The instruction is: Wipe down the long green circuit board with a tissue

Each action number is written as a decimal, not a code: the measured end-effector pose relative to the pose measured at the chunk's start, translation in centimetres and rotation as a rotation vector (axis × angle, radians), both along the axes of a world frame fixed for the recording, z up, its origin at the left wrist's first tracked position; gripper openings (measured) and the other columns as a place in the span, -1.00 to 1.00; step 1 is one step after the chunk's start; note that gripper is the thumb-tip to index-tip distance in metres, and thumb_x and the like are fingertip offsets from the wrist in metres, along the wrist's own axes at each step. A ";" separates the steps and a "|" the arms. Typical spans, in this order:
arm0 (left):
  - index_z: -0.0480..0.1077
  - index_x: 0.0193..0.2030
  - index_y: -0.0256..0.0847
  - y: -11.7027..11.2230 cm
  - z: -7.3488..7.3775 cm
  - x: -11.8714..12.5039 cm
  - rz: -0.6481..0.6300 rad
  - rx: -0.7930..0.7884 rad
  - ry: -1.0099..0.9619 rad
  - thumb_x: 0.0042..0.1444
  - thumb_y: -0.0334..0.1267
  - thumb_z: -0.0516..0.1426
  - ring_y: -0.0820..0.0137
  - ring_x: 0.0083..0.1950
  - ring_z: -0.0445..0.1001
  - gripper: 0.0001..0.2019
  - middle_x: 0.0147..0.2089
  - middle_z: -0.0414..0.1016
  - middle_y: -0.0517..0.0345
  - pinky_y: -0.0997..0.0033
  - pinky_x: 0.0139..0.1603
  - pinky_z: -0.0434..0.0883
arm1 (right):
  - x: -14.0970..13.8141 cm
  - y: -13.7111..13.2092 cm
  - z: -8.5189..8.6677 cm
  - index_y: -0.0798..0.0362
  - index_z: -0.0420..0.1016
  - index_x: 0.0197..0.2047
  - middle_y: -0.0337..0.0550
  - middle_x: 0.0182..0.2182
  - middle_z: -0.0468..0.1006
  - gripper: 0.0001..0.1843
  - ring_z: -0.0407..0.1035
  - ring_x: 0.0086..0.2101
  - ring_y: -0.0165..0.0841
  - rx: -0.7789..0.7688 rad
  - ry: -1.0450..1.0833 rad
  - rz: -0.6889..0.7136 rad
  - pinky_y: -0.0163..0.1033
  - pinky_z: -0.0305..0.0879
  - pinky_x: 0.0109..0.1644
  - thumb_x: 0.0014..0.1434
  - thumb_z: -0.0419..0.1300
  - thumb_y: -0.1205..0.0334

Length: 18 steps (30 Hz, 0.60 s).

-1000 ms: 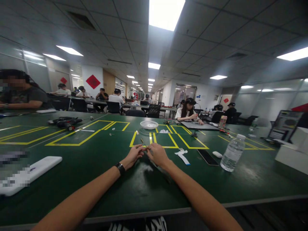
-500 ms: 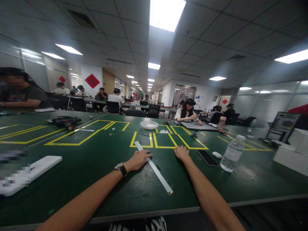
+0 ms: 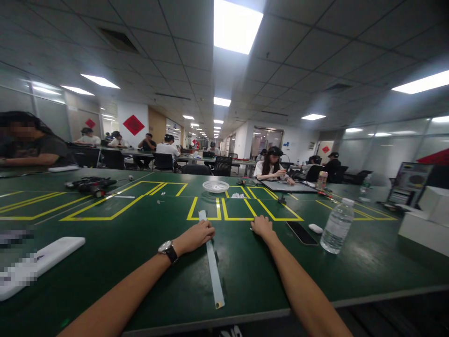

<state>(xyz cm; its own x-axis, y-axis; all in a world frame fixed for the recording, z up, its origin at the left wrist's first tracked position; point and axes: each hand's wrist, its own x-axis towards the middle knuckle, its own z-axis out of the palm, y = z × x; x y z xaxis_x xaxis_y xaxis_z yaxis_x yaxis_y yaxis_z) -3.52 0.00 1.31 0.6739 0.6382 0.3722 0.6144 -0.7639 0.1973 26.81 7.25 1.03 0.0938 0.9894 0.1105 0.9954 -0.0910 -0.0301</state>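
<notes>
My left hand (image 3: 195, 235), with a watch on its wrist, is closed over the upper part of a long, flat, pale ruler (image 3: 213, 274). A small hole shows at the ruler's near end, which points toward the table's front edge. The far end sticks out just beyond my fingers. My right hand (image 3: 262, 226) rests on the green table beside a yellow tape line, its fingers curled. A tiny pale bit shows by its fingertips, but I cannot make out what it is.
Right of my hands lie a black phone (image 3: 301, 232) and a white mouse-shaped case (image 3: 315, 228), beside a water bottle (image 3: 337, 227). A white clear-rimmed bowl (image 3: 215, 187) stands ahead. White power bank-like object (image 3: 52, 257) lies left. A person (image 3: 273, 166) sits opposite.
The ruler has turned from a slant to nearly straight away from me, its near end swinging left. My left hand has shifted slightly left with it. My right hand has barely moved.
</notes>
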 end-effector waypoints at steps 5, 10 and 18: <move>0.32 -0.20 -0.20 0.0 0.1 0.8 0.092 -0.056 -0.428 0.23 -0.28 -0.06 0.34 -0.07 0.29 -0.84 -0.12 0.29 0.06 0.24 0.05 0.29 | 0.0 0.2 0.0 0.14 0.38 0.06 0.18 0.04 0.33 -0.55 0.20 0.04 -0.02 -0.021 -0.005 0.002 0.04 0.16 -0.01 0.22 -0.05 0.08; 0.27 -0.20 -0.21 0.7 -0.8 2.1 0.105 -0.316 -0.810 0.19 -0.24 -0.06 0.37 -0.15 0.36 -0.85 -0.11 0.27 0.08 0.34 -0.20 0.45 | 0.2 0.4 0.1 0.15 0.40 0.04 0.19 0.03 0.34 -0.55 0.21 0.03 -0.01 -0.024 -0.004 0.026 0.04 0.18 -0.02 0.21 -0.05 0.09; 0.34 -0.35 -0.25 1.3 -1.4 1.9 0.272 -0.355 -0.606 0.12 -0.30 -0.08 0.37 -0.17 0.37 -0.80 -0.18 0.39 0.08 0.36 -0.11 0.35 | 0.3 0.2 0.4 0.10 0.41 0.05 0.17 0.02 0.33 -0.57 0.19 0.04 -0.04 0.069 0.005 0.022 0.02 0.18 -0.02 0.17 -0.02 0.15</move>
